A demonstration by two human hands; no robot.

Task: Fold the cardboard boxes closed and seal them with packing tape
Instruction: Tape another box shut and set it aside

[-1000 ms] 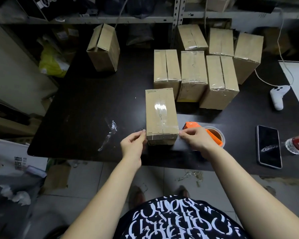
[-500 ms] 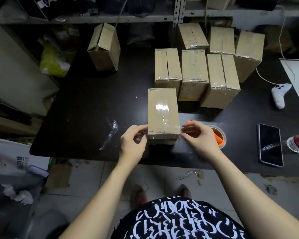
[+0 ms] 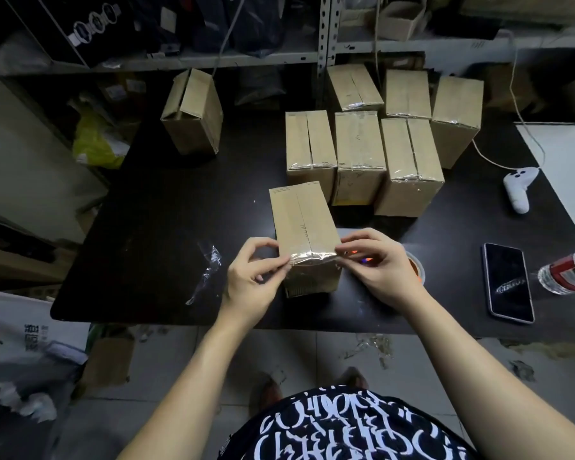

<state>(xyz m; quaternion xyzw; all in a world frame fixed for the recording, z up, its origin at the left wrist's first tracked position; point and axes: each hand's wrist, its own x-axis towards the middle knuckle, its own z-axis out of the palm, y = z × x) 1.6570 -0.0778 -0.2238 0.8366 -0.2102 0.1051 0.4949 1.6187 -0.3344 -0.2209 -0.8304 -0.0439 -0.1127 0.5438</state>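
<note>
A closed cardboard box (image 3: 301, 217) stands on the black table (image 3: 153, 227) near its front edge, with clear tape running down its top seam. A shiny strip of tape (image 3: 312, 257) crosses the box's near top edge. My left hand (image 3: 253, 277) pinches the left end of that strip at the box's corner. My right hand (image 3: 375, 263) pinches the right end at the other corner. The orange tape dispenser (image 3: 415, 265) lies behind my right hand, mostly hidden.
Several taped boxes (image 3: 359, 154) stand in a group at the back right, and one box (image 3: 193, 111) stands alone at the back left. A crumpled tape scrap (image 3: 208, 270) lies left of my hands. A phone (image 3: 508, 282), a bottle (image 3: 568, 270) and a white controller (image 3: 518, 185) lie on the right.
The box's far end has turned slightly to the left. Both hands moved from the box's lower sides up to its near top corners and now pinch the tape strip.
</note>
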